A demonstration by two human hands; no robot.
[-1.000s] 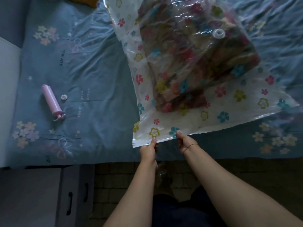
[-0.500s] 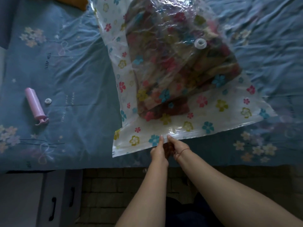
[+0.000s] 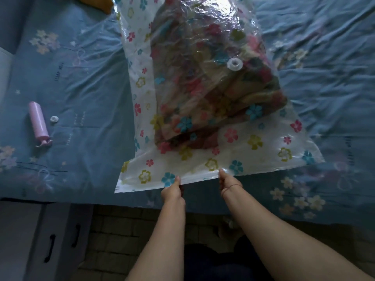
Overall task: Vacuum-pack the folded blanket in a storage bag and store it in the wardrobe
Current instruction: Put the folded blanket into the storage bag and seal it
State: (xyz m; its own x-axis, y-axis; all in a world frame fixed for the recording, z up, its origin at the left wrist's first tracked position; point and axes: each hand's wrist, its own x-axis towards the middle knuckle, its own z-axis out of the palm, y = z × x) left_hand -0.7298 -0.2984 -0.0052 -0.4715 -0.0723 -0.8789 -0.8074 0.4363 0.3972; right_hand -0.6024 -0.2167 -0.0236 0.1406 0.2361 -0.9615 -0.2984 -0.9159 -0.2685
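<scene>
A clear storage bag (image 3: 263, 147) printed with coloured flowers lies on the bed, with the folded patterned blanket (image 3: 207, 82) inside it. A round white valve (image 3: 234, 64) sits on the bag's upper face. The bag's near edge points at me. My left hand (image 3: 172, 189) pinches that edge left of centre. My right hand (image 3: 228, 180) pinches the same edge a little further right. A thin band circles my right wrist.
A pink hand pump (image 3: 38, 123) and a small white valve cap (image 3: 54, 119) lie on the blue flowered bedsheet (image 3: 81, 82) to the left. A grey cabinet with dark handles (image 3: 50, 244) stands below the bed edge. An orange item (image 3: 95, 3) shows at the top.
My hands were side by side half a second ago and have spread apart along the bag's near edge. The view has shifted, so the bag sits further right.
</scene>
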